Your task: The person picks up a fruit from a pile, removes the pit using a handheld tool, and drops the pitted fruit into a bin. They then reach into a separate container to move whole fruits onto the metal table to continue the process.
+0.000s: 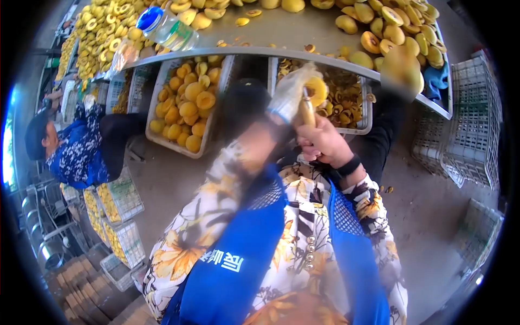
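Observation:
My left hand (291, 93), in a whitish glove, is closed around a yellow peach half (316, 91) with its cut face showing. My right hand (328, 142), bare with a black wristband, is wrapped round a wooden-handled tool (307, 112). The metal tip of this tool meets the peach half; the shape of its end is hidden. Below both hands stands a white crate (364, 129) of brownish peach scraps. To the left, another crate (187, 150) holds whole-looking yellow peaches (188, 110).
A metal table (271, 32) with heaps of peach halves (398, 24) crosses the front. On it lies a blue-capped bottle (172, 31). Stacked crates (460, 124) stand at right. A co-worker in blue (81, 146) sits at left, near filled crates (116, 206).

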Action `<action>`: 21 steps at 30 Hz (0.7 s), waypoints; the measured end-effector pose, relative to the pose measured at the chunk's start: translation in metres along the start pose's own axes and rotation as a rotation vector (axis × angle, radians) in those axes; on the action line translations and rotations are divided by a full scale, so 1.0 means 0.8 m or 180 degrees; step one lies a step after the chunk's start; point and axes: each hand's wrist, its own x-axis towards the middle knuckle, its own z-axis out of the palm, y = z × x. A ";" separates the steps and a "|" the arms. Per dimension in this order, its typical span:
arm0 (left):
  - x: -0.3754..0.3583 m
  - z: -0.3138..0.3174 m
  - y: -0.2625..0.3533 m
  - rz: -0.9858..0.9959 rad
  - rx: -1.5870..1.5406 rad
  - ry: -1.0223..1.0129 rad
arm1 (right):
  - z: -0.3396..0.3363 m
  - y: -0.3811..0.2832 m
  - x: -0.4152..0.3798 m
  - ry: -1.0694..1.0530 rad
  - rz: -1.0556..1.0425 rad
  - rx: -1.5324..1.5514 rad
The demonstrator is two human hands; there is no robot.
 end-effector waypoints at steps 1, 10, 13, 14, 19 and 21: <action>-0.002 0.001 0.005 -0.0054 0.0128 0.0298 | -0.003 -0.006 0.004 -0.0181 0.0083 0.0156; -0.017 -0.286 0.114 0.1259 0.0228 0.2575 | -0.053 0.006 0.037 0.0048 -0.0426 -0.0742; -0.029 -0.321 0.131 0.0674 0.4083 0.3186 | -0.068 0.014 0.038 0.0449 -0.0628 -0.1686; -0.029 -0.286 0.140 0.0631 0.5012 0.3291 | -0.074 0.014 0.039 0.0561 -0.0642 -0.1695; 0.095 -0.061 0.128 0.1790 0.4362 0.1433 | -0.064 0.006 0.026 0.0989 -0.0963 -0.2004; 0.147 0.041 0.104 0.2195 0.4889 0.0532 | -0.055 -0.005 0.004 0.1113 -0.1259 -0.2130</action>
